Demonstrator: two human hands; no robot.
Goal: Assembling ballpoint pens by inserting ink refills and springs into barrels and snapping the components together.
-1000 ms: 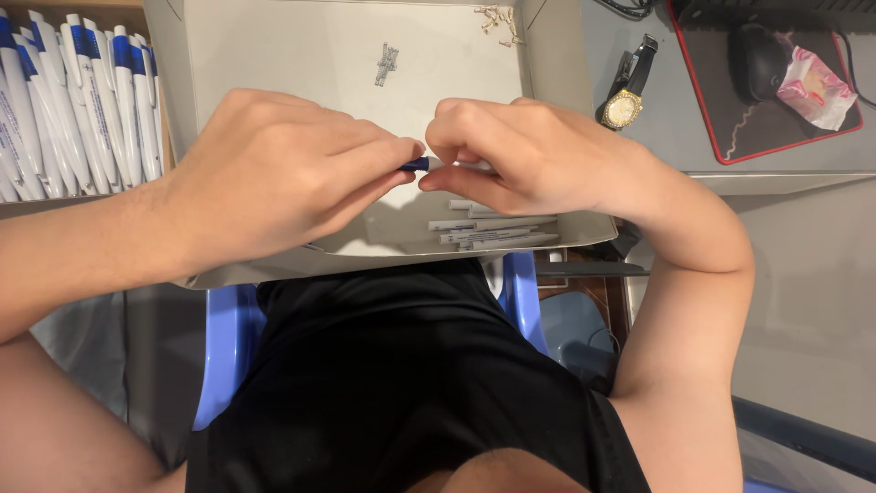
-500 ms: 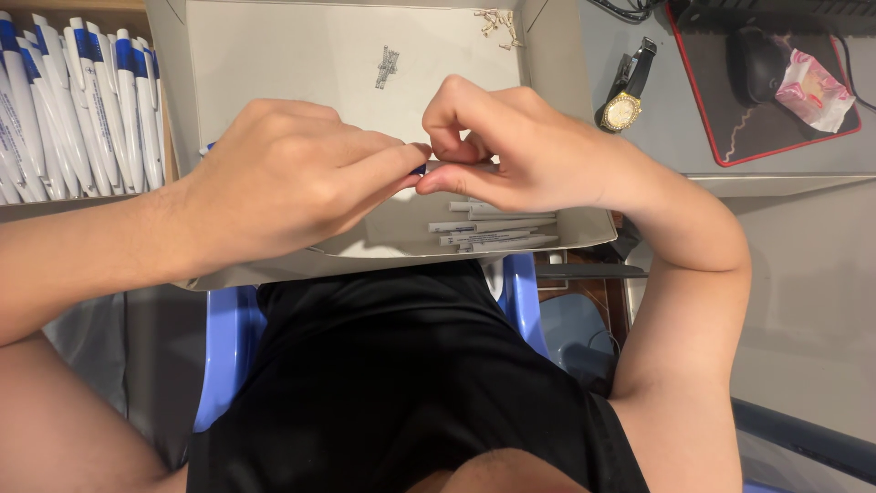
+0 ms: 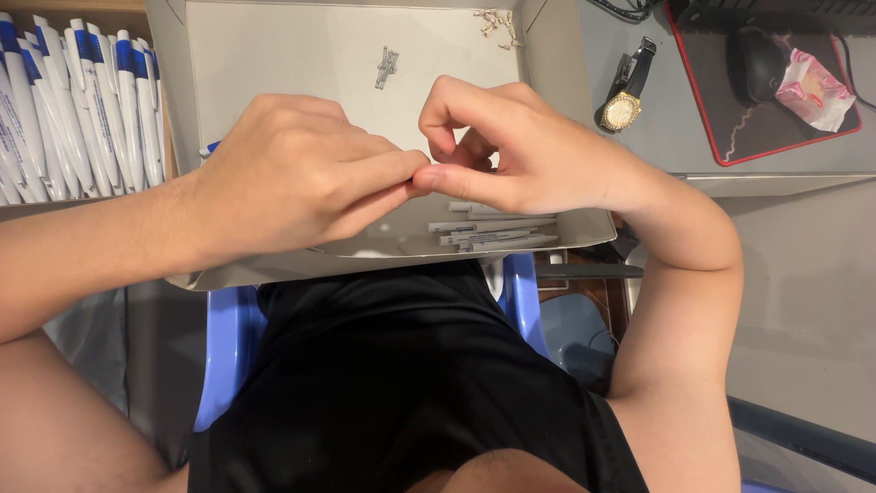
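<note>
I have both hands working over the open cardboard box [image 3: 228, 55] that rests against my lap. My left hand [image 3: 292, 173] is clenched, its grip closed around a pen of which only a blue tip [image 3: 212, 146] shows at the heel of the hand; the rest is hidden in the fist. My right hand [image 3: 520, 151] meets it fingertip to fingertip, pinching at the pen's end, though I cannot tell what small part, if any, sits between those fingers.

As I judge it, the job is well along but not finished. Left of the box, a dense row of finished white-and-blue pens [image 3: 78, 110] stands packed. Inside the box, near its front wall, a few white pen barrels [image 3: 493, 233] wait, and near its far wall lie small metal springs [image 3: 387, 66] and a little heap of tiny parts [image 3: 497, 23].
</note>
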